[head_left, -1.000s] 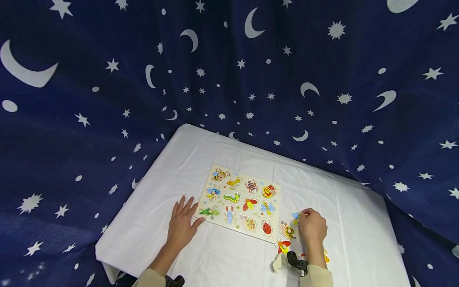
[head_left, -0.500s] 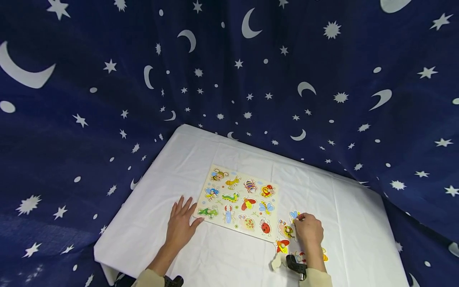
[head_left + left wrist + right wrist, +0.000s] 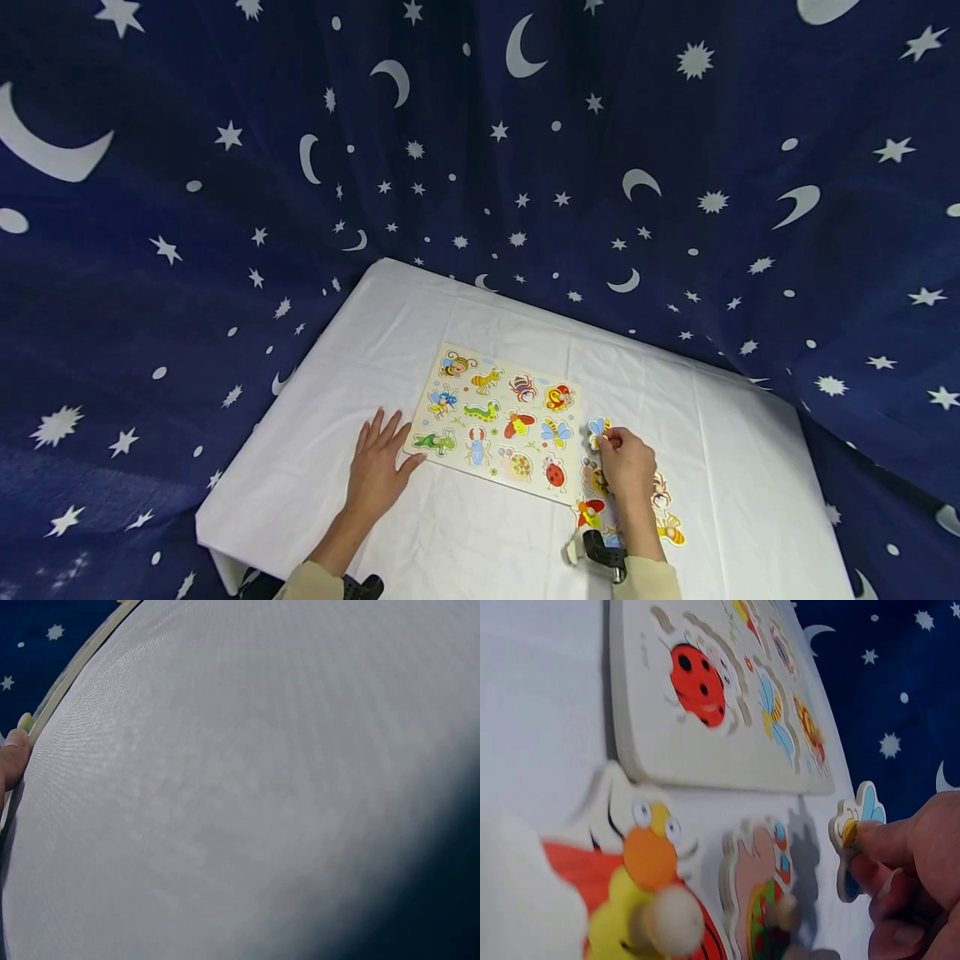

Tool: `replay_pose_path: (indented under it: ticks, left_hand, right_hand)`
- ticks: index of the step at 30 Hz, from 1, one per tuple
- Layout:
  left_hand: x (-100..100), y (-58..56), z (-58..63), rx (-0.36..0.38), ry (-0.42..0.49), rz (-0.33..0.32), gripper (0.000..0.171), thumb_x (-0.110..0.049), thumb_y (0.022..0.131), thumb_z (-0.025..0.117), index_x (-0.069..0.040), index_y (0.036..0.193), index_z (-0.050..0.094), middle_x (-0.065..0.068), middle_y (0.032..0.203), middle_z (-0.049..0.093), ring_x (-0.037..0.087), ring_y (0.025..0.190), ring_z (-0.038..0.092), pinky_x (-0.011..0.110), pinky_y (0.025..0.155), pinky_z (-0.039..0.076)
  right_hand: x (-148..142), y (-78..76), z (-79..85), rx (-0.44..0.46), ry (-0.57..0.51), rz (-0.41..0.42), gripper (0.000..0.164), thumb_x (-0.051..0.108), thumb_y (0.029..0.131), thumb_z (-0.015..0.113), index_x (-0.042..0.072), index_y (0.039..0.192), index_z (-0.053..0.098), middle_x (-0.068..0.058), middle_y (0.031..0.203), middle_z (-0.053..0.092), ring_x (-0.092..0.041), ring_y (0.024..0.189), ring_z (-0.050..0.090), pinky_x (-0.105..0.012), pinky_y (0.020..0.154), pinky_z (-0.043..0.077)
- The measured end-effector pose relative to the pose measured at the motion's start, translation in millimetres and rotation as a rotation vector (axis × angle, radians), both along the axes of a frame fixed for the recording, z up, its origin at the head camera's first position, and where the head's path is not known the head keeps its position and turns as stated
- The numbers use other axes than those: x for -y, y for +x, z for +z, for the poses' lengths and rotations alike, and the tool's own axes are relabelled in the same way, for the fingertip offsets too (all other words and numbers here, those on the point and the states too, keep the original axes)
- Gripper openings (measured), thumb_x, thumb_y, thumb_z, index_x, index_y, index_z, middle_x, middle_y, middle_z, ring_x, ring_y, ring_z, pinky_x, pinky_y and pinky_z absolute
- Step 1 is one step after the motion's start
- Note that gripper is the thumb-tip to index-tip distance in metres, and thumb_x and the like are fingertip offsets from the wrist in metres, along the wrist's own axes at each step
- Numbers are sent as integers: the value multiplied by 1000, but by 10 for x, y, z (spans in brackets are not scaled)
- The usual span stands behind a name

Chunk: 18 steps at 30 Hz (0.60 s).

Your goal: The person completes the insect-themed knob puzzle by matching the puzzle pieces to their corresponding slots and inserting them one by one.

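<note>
My right hand (image 3: 632, 468) pinches a flat wooden puzzle piece (image 3: 866, 802) shaped like a blue-winged bee, held by fingertips and thumb. It is off to the right of the puzzle board (image 3: 705, 769), casting a shadow on the cloth. On the board, a matching blue-winged bee picture (image 3: 557, 432) shows at the right side. My left hand (image 3: 377, 475) lies with fingers spread on the cloth, its thumb at the board's near left corner. In the left wrist view only the thumb (image 3: 13, 761) shows, against the board's edge.
Right of the board lie knobbed pieces: a snail (image 3: 756, 862), a red-winged bug (image 3: 589, 512), a spider (image 3: 660, 492) and a yellow striped insect (image 3: 671, 529). Others hide under the right wrist. A star-and-moon curtain (image 3: 480, 150) hangs behind the white-clothed table (image 3: 315, 433).
My right hand has moved left and away from me with the bee piece, toward the board, uncovering the spider and striped pieces. The left hand stays in place.
</note>
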<state>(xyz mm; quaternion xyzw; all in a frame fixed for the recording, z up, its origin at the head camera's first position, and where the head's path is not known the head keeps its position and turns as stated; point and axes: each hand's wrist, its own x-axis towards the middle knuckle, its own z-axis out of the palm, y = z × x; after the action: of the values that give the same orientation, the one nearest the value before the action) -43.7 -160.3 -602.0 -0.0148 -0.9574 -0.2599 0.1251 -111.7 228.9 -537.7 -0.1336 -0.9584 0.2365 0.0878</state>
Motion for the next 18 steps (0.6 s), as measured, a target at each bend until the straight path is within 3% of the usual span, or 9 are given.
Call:
replay_pose_path:
  ticks: [11,18]
  left_hand:
    - [-6,-4,-2,1,-8,-2,62,-43,81,76,-9,131,61,16,147,49,37,148,27,54,121,17]
    - [-6,-6,4,-15,-11,-1,62,-43,81,77,-8,130,62,16,146,50,38,147,28,55,121,17]
  right_hand:
    - [97,-25,-36,-31,-17,42,13,20,86,70,7,84,69,-3,67,63,-21,62,54,-31,58,37]
    - [97,-27,-66,-29,-21,28,14,21,87,70,8,82,69,-3,67,63,-22,63,55,-31,59,38]
